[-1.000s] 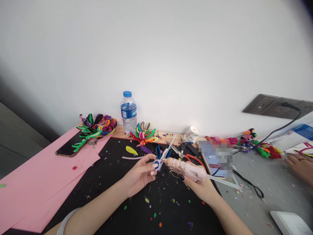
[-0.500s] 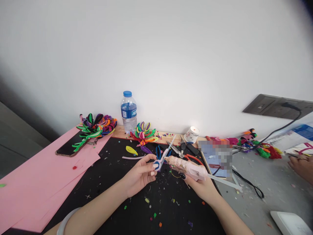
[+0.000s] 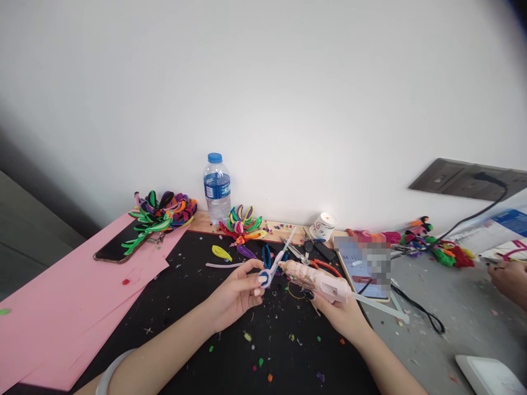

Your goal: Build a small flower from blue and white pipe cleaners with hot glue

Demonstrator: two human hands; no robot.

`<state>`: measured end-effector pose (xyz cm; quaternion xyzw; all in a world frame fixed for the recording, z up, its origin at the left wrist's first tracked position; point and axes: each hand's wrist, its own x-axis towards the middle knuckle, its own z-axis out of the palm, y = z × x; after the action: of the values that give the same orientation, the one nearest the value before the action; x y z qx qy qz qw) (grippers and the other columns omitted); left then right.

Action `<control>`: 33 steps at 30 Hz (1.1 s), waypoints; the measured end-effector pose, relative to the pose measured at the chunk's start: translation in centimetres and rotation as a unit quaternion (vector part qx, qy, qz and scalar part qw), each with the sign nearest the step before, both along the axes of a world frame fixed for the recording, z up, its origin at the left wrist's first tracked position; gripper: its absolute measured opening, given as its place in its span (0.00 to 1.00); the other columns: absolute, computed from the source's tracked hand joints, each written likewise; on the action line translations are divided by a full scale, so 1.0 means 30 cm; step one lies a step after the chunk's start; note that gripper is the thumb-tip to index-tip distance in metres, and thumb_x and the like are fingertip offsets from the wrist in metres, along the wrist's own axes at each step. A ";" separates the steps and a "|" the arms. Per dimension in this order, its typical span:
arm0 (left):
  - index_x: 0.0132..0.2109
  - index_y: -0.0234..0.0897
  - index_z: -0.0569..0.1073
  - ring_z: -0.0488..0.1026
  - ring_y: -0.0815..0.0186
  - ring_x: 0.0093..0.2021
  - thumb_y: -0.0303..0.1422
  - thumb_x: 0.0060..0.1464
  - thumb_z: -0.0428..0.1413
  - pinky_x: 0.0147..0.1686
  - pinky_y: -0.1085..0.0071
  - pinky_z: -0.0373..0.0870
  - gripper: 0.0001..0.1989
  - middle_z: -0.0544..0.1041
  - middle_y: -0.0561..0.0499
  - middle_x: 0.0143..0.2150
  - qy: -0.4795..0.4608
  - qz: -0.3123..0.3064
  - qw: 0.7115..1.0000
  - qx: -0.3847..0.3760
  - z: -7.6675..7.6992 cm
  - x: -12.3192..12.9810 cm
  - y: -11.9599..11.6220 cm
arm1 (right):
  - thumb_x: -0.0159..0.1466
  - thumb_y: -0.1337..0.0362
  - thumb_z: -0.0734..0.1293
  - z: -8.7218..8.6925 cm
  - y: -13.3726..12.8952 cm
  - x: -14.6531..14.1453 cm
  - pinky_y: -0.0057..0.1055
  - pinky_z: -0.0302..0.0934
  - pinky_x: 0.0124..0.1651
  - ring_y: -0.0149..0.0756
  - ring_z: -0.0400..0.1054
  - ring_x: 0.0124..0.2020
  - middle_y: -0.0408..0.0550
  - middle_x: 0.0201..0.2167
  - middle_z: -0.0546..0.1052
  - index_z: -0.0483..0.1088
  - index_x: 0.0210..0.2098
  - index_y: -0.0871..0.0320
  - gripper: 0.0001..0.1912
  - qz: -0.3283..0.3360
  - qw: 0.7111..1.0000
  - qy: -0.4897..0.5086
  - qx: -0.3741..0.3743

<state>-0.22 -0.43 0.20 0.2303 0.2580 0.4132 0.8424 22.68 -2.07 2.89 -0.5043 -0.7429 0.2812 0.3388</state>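
Between its thumb and fingers my left hand [image 3: 239, 293] pinches a small blue and white coil [image 3: 264, 278], whose pale strip [image 3: 281, 254] sticks up and to the right. My right hand [image 3: 335, 312] is wrapped round a pale pink glue gun [image 3: 317, 281], with a clear glue stick [image 3: 376, 307] coming out of its back end. The gun's nozzle points left, a little to the right of the coil. Behind the coil lie blue loops [image 3: 267, 255], a purple loop [image 3: 246, 252] and a yellow loop [image 3: 222, 253] on the black mat [image 3: 185, 329].
A water bottle [image 3: 217, 189] stands by the wall, near colourful loop bundles [image 3: 164, 211]. A phone [image 3: 117, 244] rests on pink paper [image 3: 82, 291]. Scissors [image 3: 295, 251], orange-handled pliers [image 3: 327, 267], a paper cup [image 3: 323, 226] and a tablet [image 3: 358, 269] lie behind. Another person's hand [image 3: 510, 278] is far right.
The glue gun has shifted slightly right, away from the coil. The tablet's screen now shows a time. At the far right, the other person's hand has moved slightly.
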 end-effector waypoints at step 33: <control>0.36 0.38 0.69 0.62 0.76 0.21 0.25 0.44 0.60 0.25 0.77 0.67 0.11 0.65 0.57 0.24 0.069 0.038 0.994 0.076 0.005 0.010 -0.001 | 0.56 0.58 0.64 -0.046 0.001 0.010 0.33 0.67 0.33 0.41 0.71 0.30 0.50 0.29 0.77 0.72 0.36 0.60 0.13 -0.062 0.998 0.020 0.017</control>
<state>0.07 -0.47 0.35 0.3117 0.2917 0.4466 0.7864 22.99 -2.05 1.50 -0.5378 -0.7081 0.2573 0.3783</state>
